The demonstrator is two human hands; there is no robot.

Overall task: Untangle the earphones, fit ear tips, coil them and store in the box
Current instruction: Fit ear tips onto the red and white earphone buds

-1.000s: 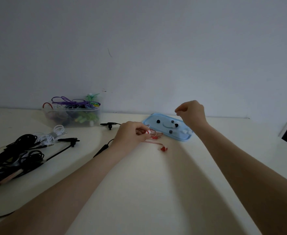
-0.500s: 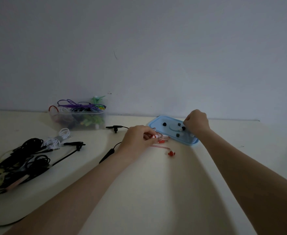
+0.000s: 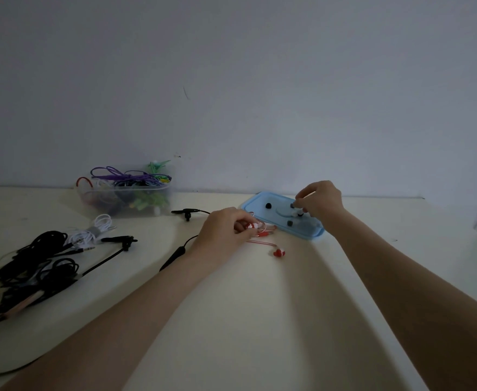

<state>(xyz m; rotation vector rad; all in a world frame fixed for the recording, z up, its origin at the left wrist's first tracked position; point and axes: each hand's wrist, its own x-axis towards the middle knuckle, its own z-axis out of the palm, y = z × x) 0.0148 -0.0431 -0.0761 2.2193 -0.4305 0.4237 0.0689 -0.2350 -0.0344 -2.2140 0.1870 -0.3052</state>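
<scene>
My left hand (image 3: 226, 228) pinches one red-and-white earbud (image 3: 250, 225) of the red earphones, whose thin cable (image 3: 261, 242) trails right to the other red earbud (image 3: 279, 252) lying on the table. My right hand (image 3: 320, 203) is over the light blue lid (image 3: 307, 234) and pinches a small dark ear tip (image 3: 293, 205) between thumb and finger. Other dark ear tips lie on the lid, one at the left (image 3: 268, 205) and one nearer me (image 3: 289, 223). A clear storage box (image 3: 124, 197) full of coloured coiled earphones stands at the back left.
A black earphone set (image 3: 175, 253) runs under my left wrist, with an earbud (image 3: 187, 213) behind it. A tangle of black cables (image 3: 31, 266) and a coiled white earphone (image 3: 90, 232) lie at the left. The wall rises just behind the table.
My right hand has come down onto the blue lid and closed its fingers on an ear tip. My left hand stays on the red earbud. The camera has shifted a little.
</scene>
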